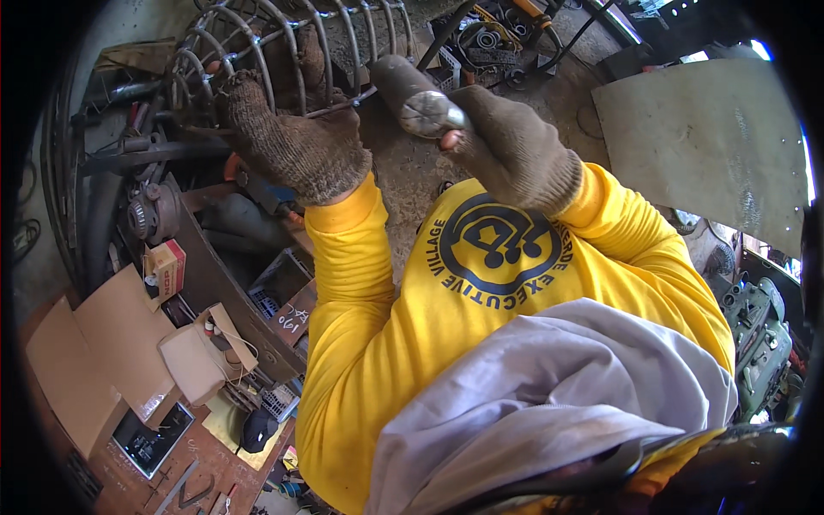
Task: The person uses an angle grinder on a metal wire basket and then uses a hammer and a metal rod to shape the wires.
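Note:
A cage of curved, welded metal rods [227, 66] stands at the upper left. My left hand [296, 146], in a brown knit glove, is closed on its lower rods, with some fingertips hidden behind them. To the right of the cage, my right hand [515, 142], gloved alike, grips a hammer [403, 81]. The hammer's thick cylindrical metal head is raised close to the cage's right end, apart from my left hand. Most of its handle is hidden by my fingers.
A wooden bench [202, 463] at the lower left bears cardboard [112, 335] and hand tools. Loose parts fill a crate [489, 39] at the top. A large flat panel [704, 129] is at right, above a green machine [764, 343]. Metal scrap lies left of the cage.

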### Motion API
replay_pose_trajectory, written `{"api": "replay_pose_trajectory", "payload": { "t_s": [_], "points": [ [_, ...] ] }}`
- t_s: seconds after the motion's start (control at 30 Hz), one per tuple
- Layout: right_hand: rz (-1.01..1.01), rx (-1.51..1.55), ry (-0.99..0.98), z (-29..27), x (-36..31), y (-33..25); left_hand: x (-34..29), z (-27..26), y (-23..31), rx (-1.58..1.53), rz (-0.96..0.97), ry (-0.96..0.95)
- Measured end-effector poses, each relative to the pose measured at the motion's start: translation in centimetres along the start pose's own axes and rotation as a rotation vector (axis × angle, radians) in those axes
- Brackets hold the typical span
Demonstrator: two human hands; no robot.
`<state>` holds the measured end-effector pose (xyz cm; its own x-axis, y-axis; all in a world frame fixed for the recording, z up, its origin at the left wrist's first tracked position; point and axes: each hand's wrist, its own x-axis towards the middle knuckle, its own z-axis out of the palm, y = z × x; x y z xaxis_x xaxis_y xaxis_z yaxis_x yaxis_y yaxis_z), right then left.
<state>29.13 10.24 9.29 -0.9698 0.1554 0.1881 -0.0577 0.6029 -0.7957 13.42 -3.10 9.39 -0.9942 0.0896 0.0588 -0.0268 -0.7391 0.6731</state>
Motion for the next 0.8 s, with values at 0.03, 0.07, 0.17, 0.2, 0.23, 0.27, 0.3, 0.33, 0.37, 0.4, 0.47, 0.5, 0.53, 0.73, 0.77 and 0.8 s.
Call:
{"api": "replay_pose_trajectory", "payload": {
  "t_s": [0.03,0.07,0.17,0.2,0.23,0.27,0.3,0.33,0.37,0.4,0.47,0.5,0.53,0.73,0.77,0.8],
  "points": [
    [0.025,-0.012,-0.026,0.3,0.2,0.4,0.3,-0.4,-0.2,-0.002,0.001,0.0],
    [0.049,-0.021,-0.054,0.5,0.3,0.7,0.7,-1.2,-0.5,-0.087,-0.039,-0.015],
    [0.021,0.027,-0.025,-0.1,0.2,0.1,0.3,-1.3,-0.1,-0.148,-0.031,-0.037],
    [0.034,0.058,-0.021,-0.5,-0.1,-0.2,0.0,-1.1,-0.1,-0.122,0.012,-0.048],
    [-0.107,0.083,0.117,-0.2,-0.6,0.0,0.2,-0.8,-0.5,-0.127,0.014,-0.047],
    [-0.112,0.081,0.116,0.6,-0.9,1.0,0.6,-0.4,-1.0,0.122,0.243,-0.014],
    [-0.184,0.053,0.17,1.7,-1.0,2.6,0.8,-0.1,-1.0,0.372,0.469,0.021],
    [-0.24,0.01,0.241,2.2,-1.1,3.8,1.1,0.1,-1.7,0.358,0.453,0.005],
    [-0.035,-0.02,0.116,0.7,-0.1,0.2,1.0,-0.2,-1.6,0.3,0.403,-0.002],
    [-0.034,-0.029,0.125,0.5,0.0,0.5,0.9,0.1,-1.6,0.227,0.345,-0.023],
    [0.093,-0.104,-0.09,0.4,0.9,1.3,1.1,0.7,-0.9,0.099,0.24,-0.06],
    [0.053,-0.053,0.067,0.8,0.3,0.7,1.2,1.0,-0.6,0.036,0.187,-0.077],
    [0.05,-0.046,0.066,0.4,0.3,0.4,1.2,1.1,-0.2,-0.02,0.135,-0.091],
    [-0.015,0.129,0.182,-2.0,-0.1,-0.4,1.8,0.1,0.1,-0.338,-0.001,-0.193],
    [-0.139,0.048,0.172,-2.3,-0.5,-0.1,1.9,-0.1,-0.1,-0.333,-0.007,-0.192],
    [-0.133,0.051,0.174,-1.8,-0.7,0.4,2.0,-0.3,-0.4,-0.266,0.012,-0.172]
  ]
}}
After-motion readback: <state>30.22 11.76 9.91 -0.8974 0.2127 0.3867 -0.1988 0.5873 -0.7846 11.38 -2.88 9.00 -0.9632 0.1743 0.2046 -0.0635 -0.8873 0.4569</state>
